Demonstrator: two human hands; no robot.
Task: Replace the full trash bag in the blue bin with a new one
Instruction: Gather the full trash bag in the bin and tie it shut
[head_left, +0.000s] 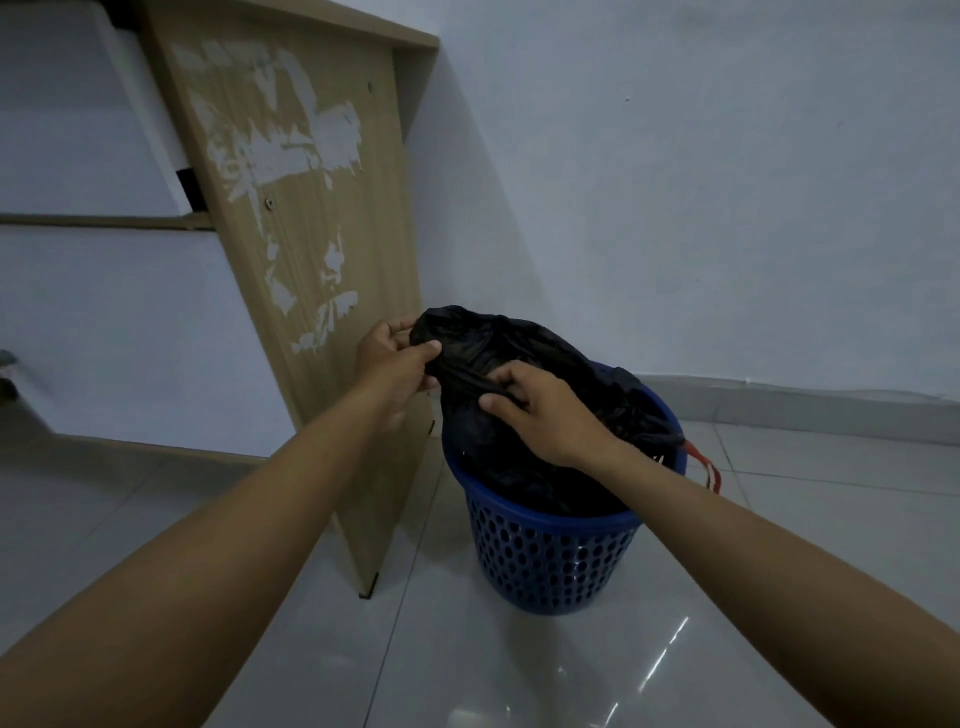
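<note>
A blue perforated bin (550, 561) stands on the tiled floor. A black trash bag (524, 447) fills it and bulges above the rim. My left hand (392, 364) pinches the bag's gathered top at the upper left. My right hand (545, 415) grips a twisted fold of the bag just right of that, over the bin's mouth. A red drawstring loop (706, 467) hangs over the bin's right rim.
A worn wooden desk side panel (322, 260) stands just left of the bin, almost touching it. A white wall (727, 182) runs behind. Glossy grey floor tiles (571, 675) spread in front and to the right.
</note>
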